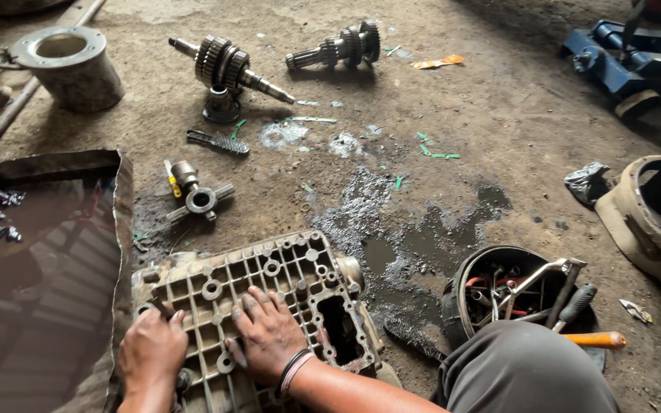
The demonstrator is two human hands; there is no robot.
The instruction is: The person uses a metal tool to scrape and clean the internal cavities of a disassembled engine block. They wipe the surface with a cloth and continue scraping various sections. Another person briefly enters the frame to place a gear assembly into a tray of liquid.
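Fingers of right hand (pixel 268 330) lie spread flat on ribbed metal casing (pixel 269 291); left hand (pixel 151 349) grip closed around a small tool (pixel 164 309).

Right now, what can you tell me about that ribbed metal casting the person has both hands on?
The casting is a grimy, pale grey metal cover, roughly rectangular, lying flat on the oily floor. Its upper face is a grid of ribs with round bosses and bolt holes, and a dark opening near its right end. The right hand rests flat on it, fingers spread. The left hand presses a thin dark tool against its left side. A dark tray sits beside it.
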